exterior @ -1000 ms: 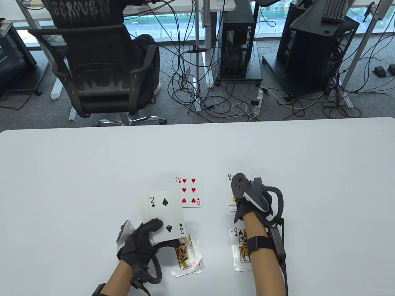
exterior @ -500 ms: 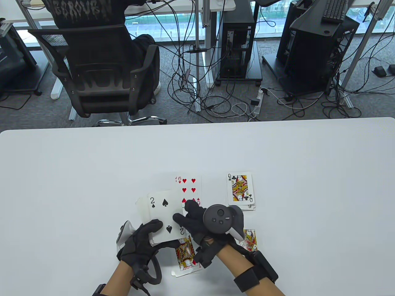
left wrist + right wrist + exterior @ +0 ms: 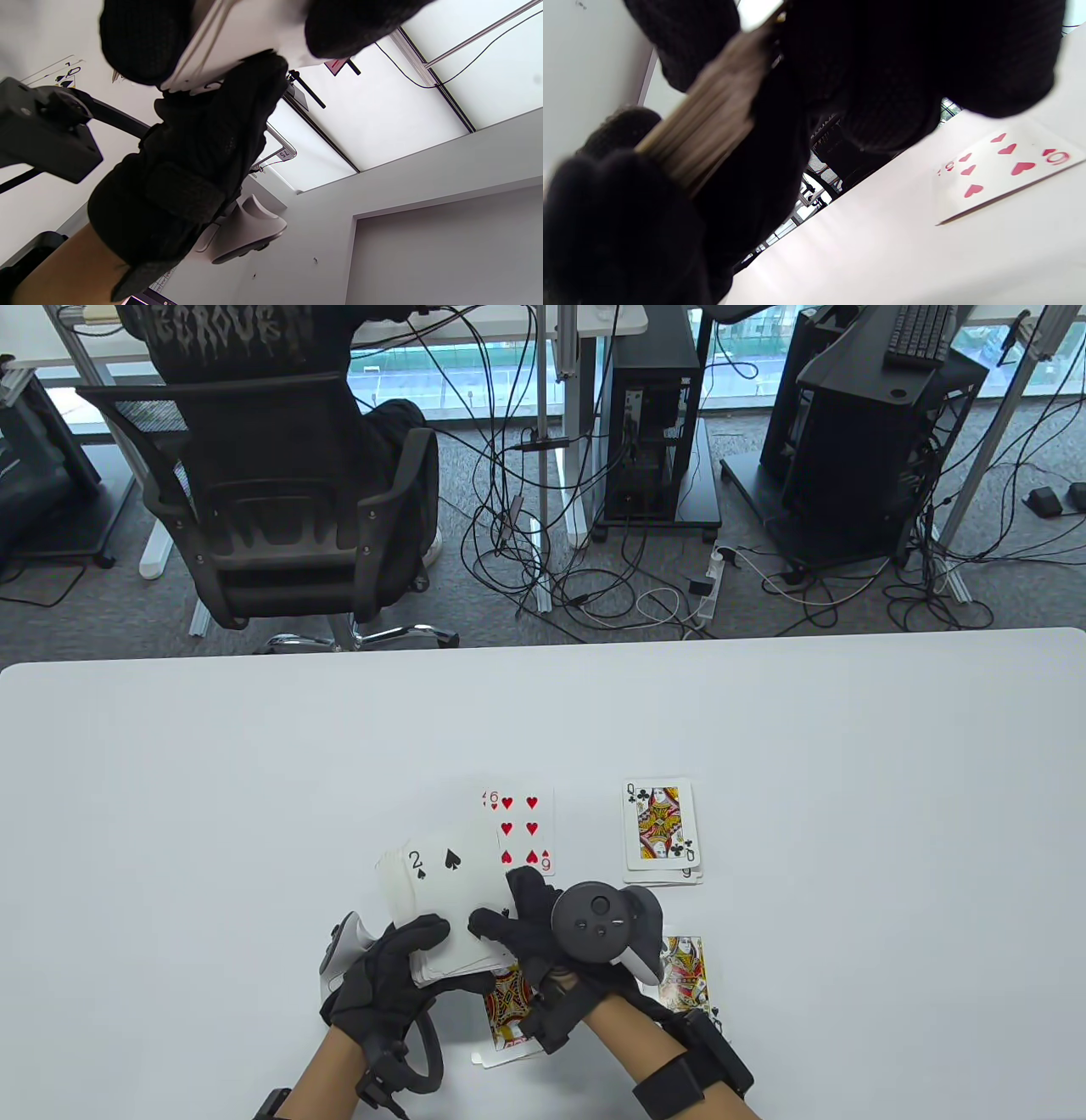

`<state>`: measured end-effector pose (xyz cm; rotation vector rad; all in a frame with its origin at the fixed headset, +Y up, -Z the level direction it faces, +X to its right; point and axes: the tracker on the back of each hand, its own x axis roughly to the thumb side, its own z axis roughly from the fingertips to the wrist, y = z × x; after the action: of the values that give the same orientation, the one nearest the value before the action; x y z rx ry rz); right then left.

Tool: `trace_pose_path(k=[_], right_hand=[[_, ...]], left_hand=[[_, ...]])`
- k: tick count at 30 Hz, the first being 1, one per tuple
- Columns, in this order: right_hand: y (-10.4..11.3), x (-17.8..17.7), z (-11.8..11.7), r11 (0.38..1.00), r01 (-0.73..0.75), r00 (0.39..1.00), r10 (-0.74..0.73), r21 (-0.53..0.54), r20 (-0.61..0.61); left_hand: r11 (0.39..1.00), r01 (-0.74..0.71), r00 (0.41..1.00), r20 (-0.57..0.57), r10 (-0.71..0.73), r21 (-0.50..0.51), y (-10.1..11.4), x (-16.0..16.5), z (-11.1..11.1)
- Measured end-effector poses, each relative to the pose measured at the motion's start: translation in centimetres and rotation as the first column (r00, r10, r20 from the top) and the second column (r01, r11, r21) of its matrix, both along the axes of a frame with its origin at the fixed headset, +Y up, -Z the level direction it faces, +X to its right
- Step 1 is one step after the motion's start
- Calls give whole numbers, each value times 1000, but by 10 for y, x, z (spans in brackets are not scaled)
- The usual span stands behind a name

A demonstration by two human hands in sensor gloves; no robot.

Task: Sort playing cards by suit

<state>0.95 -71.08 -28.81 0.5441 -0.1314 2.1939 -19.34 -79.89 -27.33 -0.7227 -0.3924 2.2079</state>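
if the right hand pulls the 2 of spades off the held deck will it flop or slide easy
The 2 of spades looks thin and flat, so it probably bends slightly rather than flops. Its smooth face likely slides off the deck easily. The right hand pinches one corner, so it may droop.

Deck (image 3: 441, 899): stack of white-faced playing cards, face up, two of spades (image 3: 454, 891) on top, held tilted above the counter; edges slightly fanned at its 9 o'clock side.

Heart pile (image 3: 519, 831): six of hearts on top, face up, flat, upright, just at 1 o'clock of the deck; also seen at the right in the right wrist view (image 3: 1005, 169).

Club pile (image 3: 662, 831): queen of clubs on top, face up, flat, a few cards offset beneath, at 3 o'clock of the heart pile.

Diamond pile (image 3: 509, 1018): court card on top, partly hidden, at 6 o'clock of the deck.

Spade pile (image 3: 685, 971): court card on top, partly hidden, at 6 o'clock of the club pile.
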Motion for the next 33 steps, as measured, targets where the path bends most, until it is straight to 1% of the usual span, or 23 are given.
trace_pose_path(k=[6, 11, 15, 18, 21, 23, 24, 26, 28, 29, 31, 33], right_hand=[[0, 12, 1, 1000, 8, 999, -8, 18, 39], [3, 31, 0, 1000, 2, 996, -4, 16, 92], [4, 54, 4, 998, 57, 991, -55, -10, 124], [4, 76, 8, 991, 127, 983, -122, -32, 137], [4, 101, 13, 987, 149, 970, -135, -57, 200], [3, 114, 16, 990, 100, 970, -74, -103, 233], [1, 124, 18, 990, 42, 969, -7, -136, 246], [-3, 141, 24, 972, -95, 947, 154, -213, 281], [-9, 155, 31, 937, -210, 909, 292, -278, 299], [-12, 160, 34, 920, -242, 894, 334, -308, 298], [-20, 167, 40, 878, -279, 868, 404, -389, 288], [-28, 169, 43, 847, -307, 856, 445, -434, 263]], left_hand=[[1000, 4, 1000, 13, -4, -3, -1, 2, 1], [1000, -15, 1000, 12, 15, -1, 0, 2, 1], [1000, -27, 1000, 13, 27, -2, -1, 3, 1], [1000, -28, 1000, 9, 28, -10, -1, 3, 2], [999, -30, 1000, 5, 30, -14, -1, 3, 2], [999, -32, 999, 2, 32, -14, -1, 3, 2], [999, -32, 999, 0, 32, -14, -1, 3, 2], [999, -34, 999, -3, 34, -15, -1, 3, 2], [999, -35, 999, -6, 35, -15, -1, 3, 2], [999, -35, 999, -7, 35, -15, -1, 3, 2], [999, -32, 999, -6, 32, -18, -1, 3, 2], [999, -31, 1000, -5, 31, -23, -2, 3, 3]])
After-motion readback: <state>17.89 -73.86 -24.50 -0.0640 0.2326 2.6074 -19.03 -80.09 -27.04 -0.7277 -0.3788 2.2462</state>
